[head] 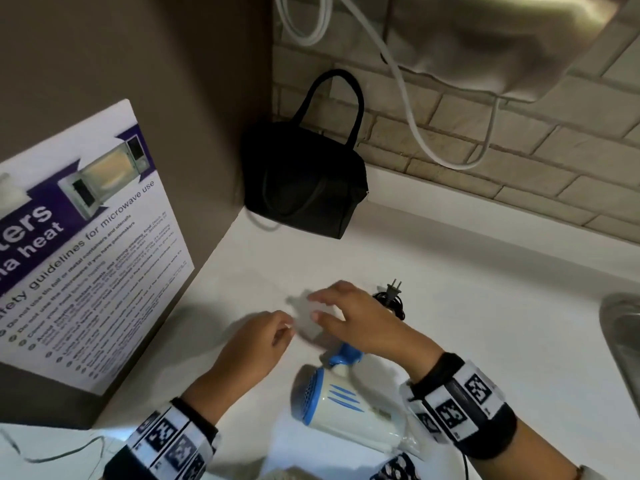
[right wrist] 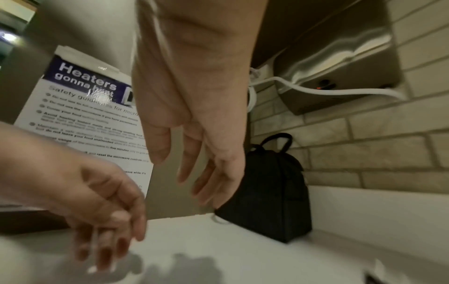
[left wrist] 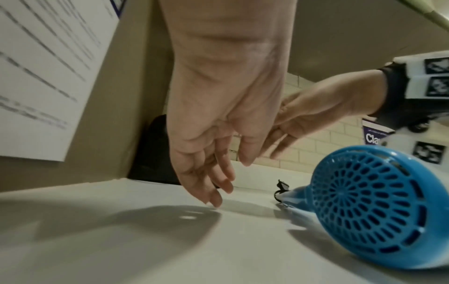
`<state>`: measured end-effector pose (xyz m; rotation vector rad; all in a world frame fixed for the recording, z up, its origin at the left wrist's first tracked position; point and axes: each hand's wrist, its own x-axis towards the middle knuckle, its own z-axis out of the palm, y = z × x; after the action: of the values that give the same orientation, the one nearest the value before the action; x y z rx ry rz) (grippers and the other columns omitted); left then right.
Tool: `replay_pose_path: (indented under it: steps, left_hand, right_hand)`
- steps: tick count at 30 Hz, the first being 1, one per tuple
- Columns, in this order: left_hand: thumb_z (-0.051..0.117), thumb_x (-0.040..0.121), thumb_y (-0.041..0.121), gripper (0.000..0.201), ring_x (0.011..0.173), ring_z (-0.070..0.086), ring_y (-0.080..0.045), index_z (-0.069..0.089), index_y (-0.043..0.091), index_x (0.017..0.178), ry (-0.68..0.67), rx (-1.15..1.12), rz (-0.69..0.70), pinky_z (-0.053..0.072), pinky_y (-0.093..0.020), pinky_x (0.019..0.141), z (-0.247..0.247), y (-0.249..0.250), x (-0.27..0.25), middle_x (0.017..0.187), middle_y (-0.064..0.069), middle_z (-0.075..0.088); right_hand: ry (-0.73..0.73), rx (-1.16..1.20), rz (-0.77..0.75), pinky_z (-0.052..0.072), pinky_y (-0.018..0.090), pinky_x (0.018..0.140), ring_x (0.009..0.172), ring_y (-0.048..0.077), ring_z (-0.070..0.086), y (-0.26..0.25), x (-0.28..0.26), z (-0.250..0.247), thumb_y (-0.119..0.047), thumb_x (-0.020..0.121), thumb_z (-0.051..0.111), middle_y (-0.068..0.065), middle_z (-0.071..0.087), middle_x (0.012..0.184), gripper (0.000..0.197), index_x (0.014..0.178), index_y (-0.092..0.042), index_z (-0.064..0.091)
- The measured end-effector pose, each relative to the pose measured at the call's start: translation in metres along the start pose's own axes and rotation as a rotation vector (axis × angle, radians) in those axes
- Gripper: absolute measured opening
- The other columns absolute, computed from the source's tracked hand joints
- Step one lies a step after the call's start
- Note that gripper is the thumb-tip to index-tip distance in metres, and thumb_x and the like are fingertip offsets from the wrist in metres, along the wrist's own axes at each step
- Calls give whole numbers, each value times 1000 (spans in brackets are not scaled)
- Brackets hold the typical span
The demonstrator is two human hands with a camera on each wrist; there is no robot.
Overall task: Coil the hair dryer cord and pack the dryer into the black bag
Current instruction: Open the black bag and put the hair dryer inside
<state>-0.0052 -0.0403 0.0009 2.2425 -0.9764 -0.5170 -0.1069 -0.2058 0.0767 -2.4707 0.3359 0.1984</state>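
The white and blue hair dryer (head: 343,407) (left wrist: 369,207) lies on its side on the white counter (head: 485,306), folded blue handle toward the wall. Its black cord (head: 391,301) (left wrist: 280,189) sits coiled just beyond, plug prongs up. The black bag (head: 304,181) (right wrist: 267,192) (left wrist: 150,153) stands in the back corner with its handles raised. My right hand (head: 320,308) (right wrist: 189,173) hovers above the handle, fingers straight, holding nothing. My left hand (head: 282,336) (left wrist: 226,178) hangs relaxed to the left of the dryer. A thin pale streak lies along its fingers (right wrist: 107,249); I cannot tell what it is.
A microwave safety poster (head: 86,254) hangs on the brown panel at left. A steel wall unit (head: 485,39) with a looping white cable (head: 408,109) is mounted on the brick wall above. A sink rim (head: 623,341) shows at the right edge. A thin wire (head: 52,452) lies at lower left.
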Motion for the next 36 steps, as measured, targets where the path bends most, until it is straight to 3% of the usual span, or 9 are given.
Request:
replay_pose_path:
  steps: [4, 8, 12, 16, 19, 22, 26, 30, 36]
  left_hand:
    - [56, 95, 26, 22, 101, 63, -17, 66, 17, 112, 79, 29, -2, 50, -30, 89, -15, -11, -5, 106, -2, 69]
    - [54, 96, 25, 20, 102, 62, -17, 66, 19, 112, 156, 35, -14, 51, -32, 90, -29, -12, -6, 107, 1, 68]
    - [52, 97, 28, 21, 102, 61, -14, 64, 22, 113, 182, 42, -14, 48, -26, 89, -40, -10, -9, 109, 4, 67]
    - [51, 97, 28, 20, 100, 62, -12, 64, 24, 112, 198, 35, -4, 50, -29, 88, -47, -6, -13, 107, 7, 68]
    - [50, 97, 28, 19, 99, 63, -12, 64, 26, 110, 202, 18, 8, 52, -34, 87, -50, 1, -15, 103, 9, 68]
    - [50, 97, 29, 20, 98, 63, -8, 63, 28, 112, 236, -11, 35, 52, -32, 86, -55, 16, -18, 105, 13, 66]
    - [51, 97, 25, 25, 95, 64, -7, 60, 27, 120, 371, -64, 105, 55, -32, 81, -72, 40, -19, 108, 11, 65]
    - [50, 95, 23, 26, 94, 58, -11, 61, 23, 119, 613, -52, 180, 54, -36, 81, -95, 51, -19, 108, 5, 59]
    - [59, 91, 26, 30, 110, 53, -19, 62, 17, 120, 664, 29, 138, 50, -41, 94, -111, 34, -14, 122, -6, 54]
  right_hand:
    - [327, -190, -125, 42, 43, 101, 117, 32, 48, -9, 66, -19, -25, 90, 60, 14, 45, 129, 57, 142, -17, 39]
    - [558, -375, 6, 41, 53, 101, 129, 39, 37, -14, 121, -55, -10, 82, 61, 12, 34, 147, 77, 149, -21, 25]
    - [507, -420, 152, 30, 60, 107, 139, 39, 23, -2, 149, -66, -5, 82, 58, 9, 25, 154, 83, 151, -24, 15]
    - [562, -399, 188, 45, 52, 93, 115, 43, 50, 9, 155, -66, -1, 84, 55, 17, 42, 137, 62, 141, -16, 37]
    - [618, -360, 88, 49, 39, 79, 93, 44, 61, 16, 147, -69, -1, 88, 50, 21, 52, 124, 30, 117, -5, 60]
    - [722, -312, 1, 46, 32, 74, 91, 42, 62, 19, 127, -72, -2, 89, 51, 21, 58, 120, 24, 107, -3, 66]
    - [780, -215, -181, 29, 15, 63, 76, 34, 59, 20, 94, -72, 5, 81, 56, 18, 60, 90, 21, 96, -1, 70]
    - [699, -88, -320, 31, 1, 73, 78, 13, 52, 14, 66, -60, 1, 82, 65, 4, 54, 88, 16, 96, -4, 70]
    - [525, 173, -414, 50, 24, 88, 95, 18, 63, 18, 59, -44, 6, 82, 66, 8, 59, 96, 21, 95, -8, 73]
